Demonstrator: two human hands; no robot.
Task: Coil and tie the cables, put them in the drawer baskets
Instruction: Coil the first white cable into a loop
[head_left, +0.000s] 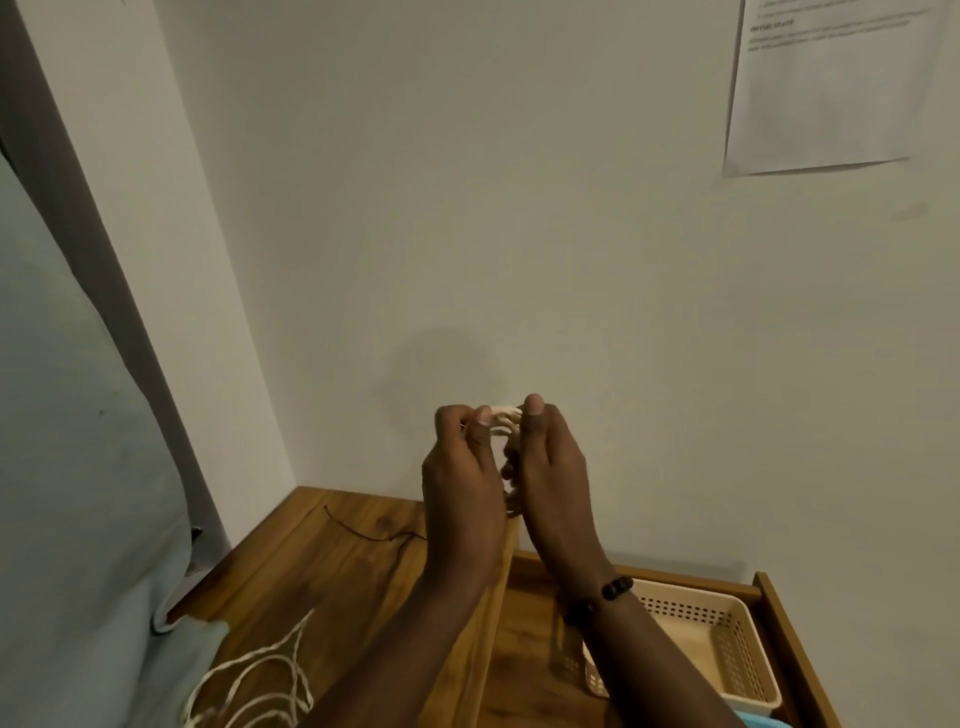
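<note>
Hands, left (460, 467) and right (550, 462), both grip a white cable (505, 415), coil unfinished. Basket (727, 649) empty where visible; loose cord (260, 680) remains on desk (322, 566).

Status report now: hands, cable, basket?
Left hand and right hand both grip white cable coil, raised. Basket in open drawer. Nothing blocking.

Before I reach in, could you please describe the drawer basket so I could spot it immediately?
Look at the open wooden drawer at lower right, beside the wall. Inside sits the basket: cream plastic, rectangular, walls perforated with small holes, unlike the solid brown wood around it.
</note>
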